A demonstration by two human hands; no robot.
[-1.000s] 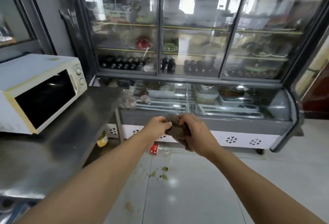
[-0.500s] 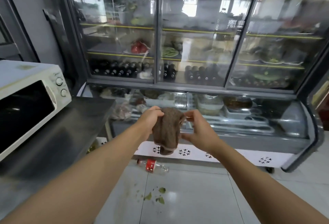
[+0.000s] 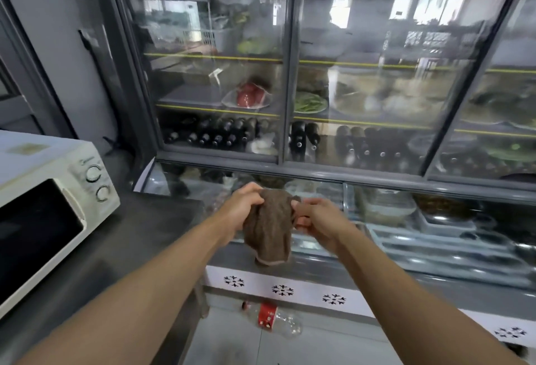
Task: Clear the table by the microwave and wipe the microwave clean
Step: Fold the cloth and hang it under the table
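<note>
Behind the fogged glass doors of the display fridge [image 3: 359, 80], shelf contents blurred, and the microwave [image 3: 43, 205] ran off the frame's left edge. Out front, above the floor, the left hand [image 3: 242, 209] and right hand [image 3: 317, 219] each pinched a top corner of a brown cloth [image 3: 268, 230], which hung limp and creased between them.

a brown cloth [image 3: 269, 228] with a paler hem is seen at the centre. at the left, a cream-white microwave [image 3: 43, 190] with a black door window is set on a dark grey steel table [image 3: 139, 237]. black snowflake marks are printed on the white base of the grey display fridge [image 3: 362, 161], far and right. a clear bottle [image 3: 272, 317] with a red label is seen on the pale floor.
</note>
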